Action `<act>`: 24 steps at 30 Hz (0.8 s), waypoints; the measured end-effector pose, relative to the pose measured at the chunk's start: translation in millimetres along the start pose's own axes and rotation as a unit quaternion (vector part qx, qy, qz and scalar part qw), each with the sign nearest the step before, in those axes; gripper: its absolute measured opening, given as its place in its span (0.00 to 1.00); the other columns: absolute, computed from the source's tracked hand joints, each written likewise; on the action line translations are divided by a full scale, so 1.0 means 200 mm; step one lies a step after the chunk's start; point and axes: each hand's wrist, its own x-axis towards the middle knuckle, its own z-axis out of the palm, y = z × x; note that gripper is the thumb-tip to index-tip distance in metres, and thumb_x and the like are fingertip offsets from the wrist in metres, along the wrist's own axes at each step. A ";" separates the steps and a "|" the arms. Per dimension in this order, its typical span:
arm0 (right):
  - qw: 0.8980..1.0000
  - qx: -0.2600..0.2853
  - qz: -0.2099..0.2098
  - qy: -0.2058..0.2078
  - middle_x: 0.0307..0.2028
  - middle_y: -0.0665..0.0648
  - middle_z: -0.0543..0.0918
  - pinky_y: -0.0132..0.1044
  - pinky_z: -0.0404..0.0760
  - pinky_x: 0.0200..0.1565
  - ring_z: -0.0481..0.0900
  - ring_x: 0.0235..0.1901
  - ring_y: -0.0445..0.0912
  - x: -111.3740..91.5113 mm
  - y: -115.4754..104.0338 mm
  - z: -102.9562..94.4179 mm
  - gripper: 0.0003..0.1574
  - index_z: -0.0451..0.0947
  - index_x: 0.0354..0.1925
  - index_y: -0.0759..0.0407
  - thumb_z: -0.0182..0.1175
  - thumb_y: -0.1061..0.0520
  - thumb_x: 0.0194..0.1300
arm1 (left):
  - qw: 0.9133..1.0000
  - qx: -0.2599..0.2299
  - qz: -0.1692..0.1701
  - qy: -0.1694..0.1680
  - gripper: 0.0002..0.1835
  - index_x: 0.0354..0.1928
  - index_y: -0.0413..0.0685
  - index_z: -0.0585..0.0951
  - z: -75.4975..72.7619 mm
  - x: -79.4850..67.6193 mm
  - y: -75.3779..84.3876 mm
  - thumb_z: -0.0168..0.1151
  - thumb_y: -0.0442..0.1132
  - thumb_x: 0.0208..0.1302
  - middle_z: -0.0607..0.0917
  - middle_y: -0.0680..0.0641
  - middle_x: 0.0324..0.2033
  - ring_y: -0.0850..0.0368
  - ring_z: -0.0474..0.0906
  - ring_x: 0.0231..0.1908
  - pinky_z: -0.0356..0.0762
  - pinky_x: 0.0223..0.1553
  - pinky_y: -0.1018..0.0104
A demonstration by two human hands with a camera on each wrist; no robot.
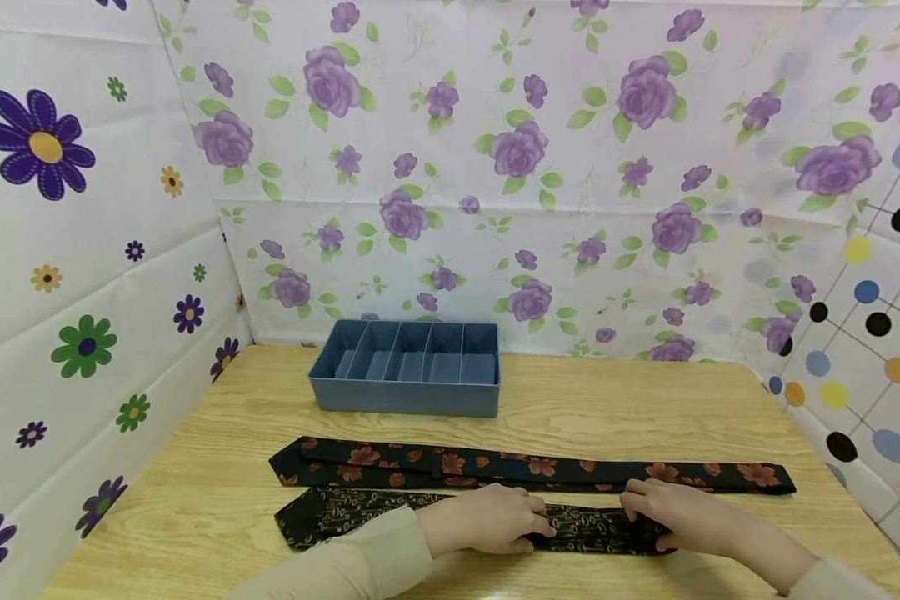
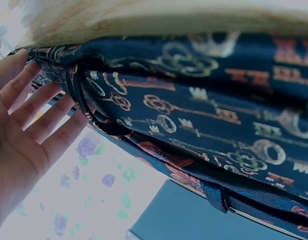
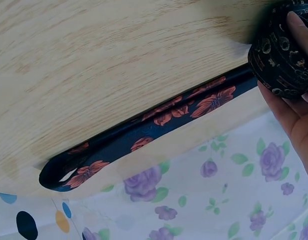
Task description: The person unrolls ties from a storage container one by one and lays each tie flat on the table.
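A black necktie with a key pattern (image 1: 588, 527) lies lengthwise near the front of the table. My right hand (image 1: 682, 518) grips its right end, which is rolled into a thick coil (image 3: 279, 60) in the right wrist view. My left hand (image 1: 491, 518) rests on the middle of this tie. Its fingers (image 2: 59, 137) look fairly straight against the fabric in the left wrist view. Just behind lies a dark floral necktie (image 1: 367, 457), stretched out flat and folded over at its right end. Neither hand visibly holds the floral tie.
Behind the ties stands a blue-grey box (image 1: 405, 398) with several compartments. Flowered cloth (image 1: 450, 167) hangs along the back of the wooden table (image 1: 622, 408), with patterned cloth at both sides.
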 end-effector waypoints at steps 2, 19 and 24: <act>1.000 0.003 0.008 -0.004 0.33 0.41 0.69 0.26 0.72 0.25 0.66 0.30 0.30 -0.01 0.00 0.00 0.25 0.68 0.35 0.47 0.74 0.58 0.45 | 1.000 0.003 0.002 0.003 0.19 0.60 0.64 0.75 0.00 0.00 0.00 0.55 0.49 0.68 0.78 0.59 0.51 0.68 0.76 0.43 0.73 0.37 0.82; 0.999 0.005 0.042 -0.027 0.35 0.41 0.72 0.28 0.77 0.30 0.73 0.33 0.32 -0.01 0.00 -0.01 0.21 0.73 0.37 0.47 0.73 0.56 0.46 | 0.999 0.020 -0.016 -0.042 0.18 0.57 0.66 0.73 -0.09 0.09 0.03 0.56 0.53 0.65 0.76 0.59 0.52 0.66 0.75 0.43 0.74 0.37 0.78; 0.998 0.016 0.045 -0.029 0.36 0.41 0.74 0.28 0.78 0.31 0.74 0.34 0.33 -0.02 0.01 -0.02 0.22 0.71 0.38 0.47 0.72 0.57 0.47 | 0.999 0.033 -0.008 -0.031 0.26 0.65 0.67 0.68 -0.05 0.11 0.04 0.55 0.54 0.65 0.72 0.59 0.58 0.65 0.73 0.51 0.76 0.43 0.77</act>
